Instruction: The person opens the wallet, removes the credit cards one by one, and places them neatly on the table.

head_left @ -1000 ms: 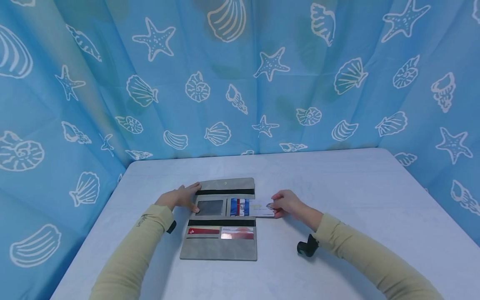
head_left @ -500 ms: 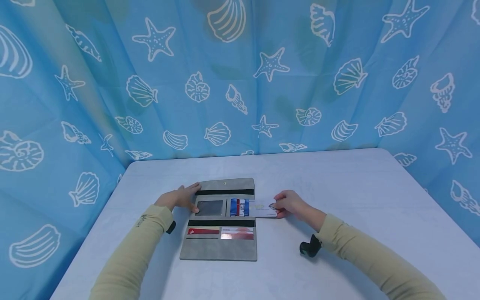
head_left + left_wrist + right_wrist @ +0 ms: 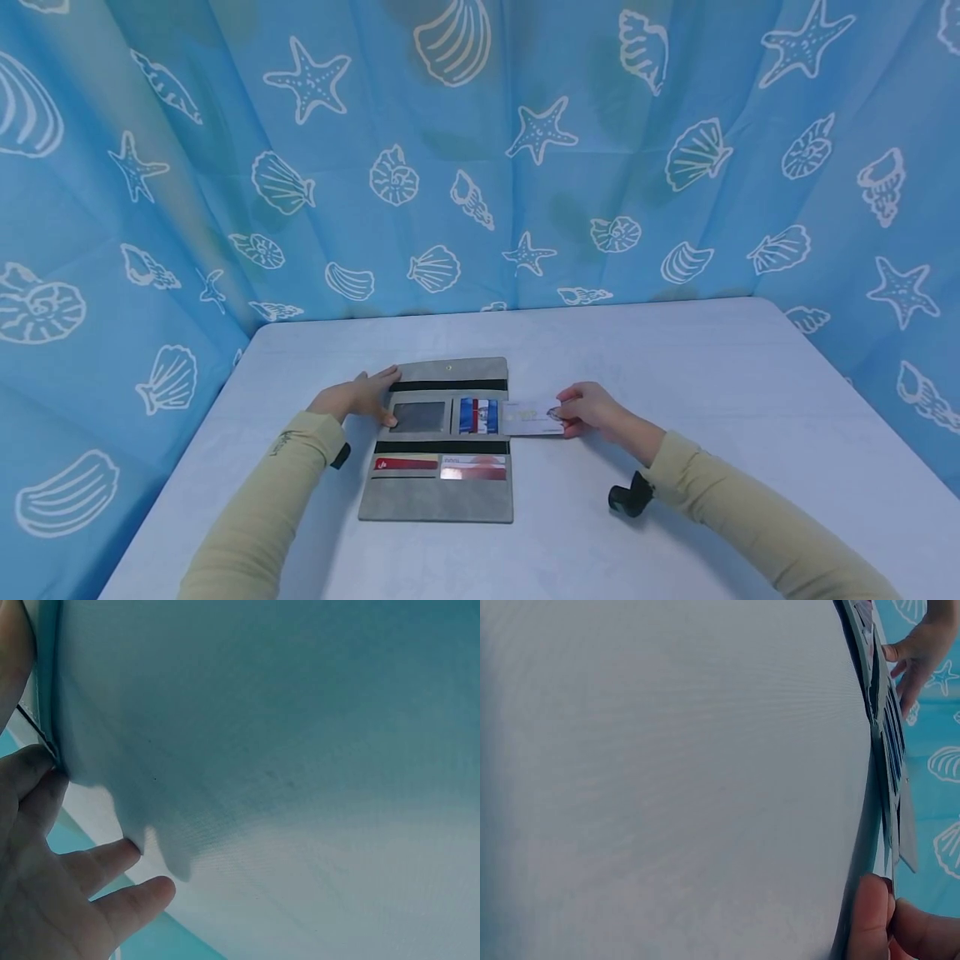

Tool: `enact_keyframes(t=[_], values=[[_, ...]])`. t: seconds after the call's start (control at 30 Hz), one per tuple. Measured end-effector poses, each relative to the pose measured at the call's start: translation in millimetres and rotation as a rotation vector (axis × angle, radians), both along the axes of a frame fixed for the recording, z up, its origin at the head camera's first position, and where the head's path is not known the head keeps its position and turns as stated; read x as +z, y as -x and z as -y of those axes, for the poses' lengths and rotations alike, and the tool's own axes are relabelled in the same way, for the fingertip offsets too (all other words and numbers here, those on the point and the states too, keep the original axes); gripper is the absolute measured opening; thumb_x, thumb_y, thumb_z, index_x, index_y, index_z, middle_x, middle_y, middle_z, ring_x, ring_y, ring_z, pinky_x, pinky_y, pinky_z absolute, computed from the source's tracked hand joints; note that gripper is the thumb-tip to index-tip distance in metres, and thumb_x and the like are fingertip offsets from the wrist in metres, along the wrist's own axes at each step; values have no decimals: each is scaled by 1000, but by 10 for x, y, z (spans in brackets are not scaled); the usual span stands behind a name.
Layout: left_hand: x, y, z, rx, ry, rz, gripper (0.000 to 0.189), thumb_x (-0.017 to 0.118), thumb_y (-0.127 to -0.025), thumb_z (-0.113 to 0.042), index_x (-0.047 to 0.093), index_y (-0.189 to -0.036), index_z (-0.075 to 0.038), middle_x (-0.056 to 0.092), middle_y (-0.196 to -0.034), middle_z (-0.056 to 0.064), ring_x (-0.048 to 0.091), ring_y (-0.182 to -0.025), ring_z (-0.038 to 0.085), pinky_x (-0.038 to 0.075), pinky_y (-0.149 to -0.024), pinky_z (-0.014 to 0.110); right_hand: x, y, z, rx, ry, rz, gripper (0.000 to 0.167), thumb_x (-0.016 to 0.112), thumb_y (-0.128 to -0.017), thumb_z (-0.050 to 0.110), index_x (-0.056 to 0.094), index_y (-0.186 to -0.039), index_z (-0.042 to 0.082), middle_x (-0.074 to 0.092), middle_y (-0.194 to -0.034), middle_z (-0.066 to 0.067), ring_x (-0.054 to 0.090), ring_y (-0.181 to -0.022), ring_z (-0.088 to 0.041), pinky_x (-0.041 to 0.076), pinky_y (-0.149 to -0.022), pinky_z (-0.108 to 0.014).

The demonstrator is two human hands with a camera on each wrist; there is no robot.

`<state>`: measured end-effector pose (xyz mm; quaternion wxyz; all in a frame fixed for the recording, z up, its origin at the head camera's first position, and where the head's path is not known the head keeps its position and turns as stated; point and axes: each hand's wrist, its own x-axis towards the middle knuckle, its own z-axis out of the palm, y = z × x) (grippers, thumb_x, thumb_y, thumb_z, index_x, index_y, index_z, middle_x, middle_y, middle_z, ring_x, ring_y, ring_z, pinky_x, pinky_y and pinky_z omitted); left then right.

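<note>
A grey wallet point(image 3: 435, 505) lies unfolded on the table, with card slots and a dark clear window. My left hand point(image 3: 358, 397) rests on its upper left edge, thumb on the wallet and fingers spread; the left wrist view shows the left hand point(image 3: 67, 877) with fingertips at the wallet's edge. My right hand point(image 3: 592, 410) pinches the right end of a white card point(image 3: 528, 417) between thumb and fingers. The card's left end just overlaps the wallet's right edge. In the right wrist view, the right hand's fingertips point(image 3: 870, 919) close on the thin card beside the wallet point(image 3: 889, 765).
A blue card point(image 3: 478, 416) sits in the middle slot. A red card point(image 3: 405, 464) and a red-and-white card point(image 3: 472, 467) fill the lower slots. The pale table point(image 3: 675, 358) ends at a blue shell-print curtain point(image 3: 450, 125).
My right hand has drawn the white card to the right, so that it now only just overlaps the wallet and shows more of the blue card. My left hand has stayed in place.
</note>
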<state>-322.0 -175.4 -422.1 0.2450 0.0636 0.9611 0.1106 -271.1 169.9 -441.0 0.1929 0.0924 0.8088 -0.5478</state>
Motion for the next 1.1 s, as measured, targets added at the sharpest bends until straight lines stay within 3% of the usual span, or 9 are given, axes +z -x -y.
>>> enact_keyframes(t=[0.27,0.77,1.1], values=[[2,4,3,-3,-5,8,91,73,-77,-28,17,-148,-16,8,-155,7,-2,-138,42,9,-105,65,41,-16,-38,1,-26,19,33,57,-88,4,49,-118,-4,57,-100,-20,57,-60,-16,52,-55,-23],[-8,-5,75,5,-22,-1,94,74,-74,-37,18,-147,-20,10,-154,6,-5,-138,42,0,-106,63,288,32,-162,28,-39,-18,36,55,-90,7,46,-122,-5,55,-101,-19,58,-62,-17,54,-61,-25],[-46,-18,142,18,-51,-8,96,73,-73,-42,15,-148,-24,9,-154,10,-6,-137,44,5,-102,69,453,118,-256,33,-36,-25,42,53,-92,11,41,-129,-4,51,-110,-21,57,-64,-16,53,-62,-22]])
